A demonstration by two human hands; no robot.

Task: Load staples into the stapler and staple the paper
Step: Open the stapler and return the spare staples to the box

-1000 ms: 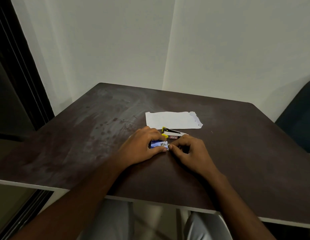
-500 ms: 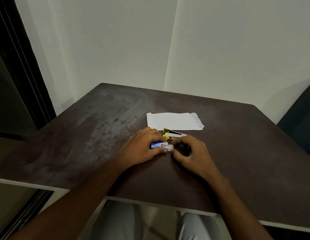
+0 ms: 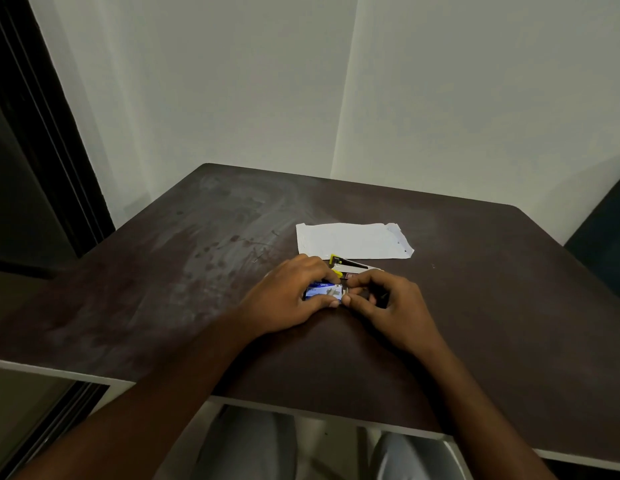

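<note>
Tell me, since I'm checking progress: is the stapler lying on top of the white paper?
No, the stapler lies on the table just in front of the paper, beside the hands working the small staple box.

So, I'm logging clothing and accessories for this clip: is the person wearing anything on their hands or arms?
Nothing shows. The left hand and right hand are bare, with no gloves, rings, watch or bands visible. Both forearms are uncovered to the frame's edge, with no sleeves in view.
</note>
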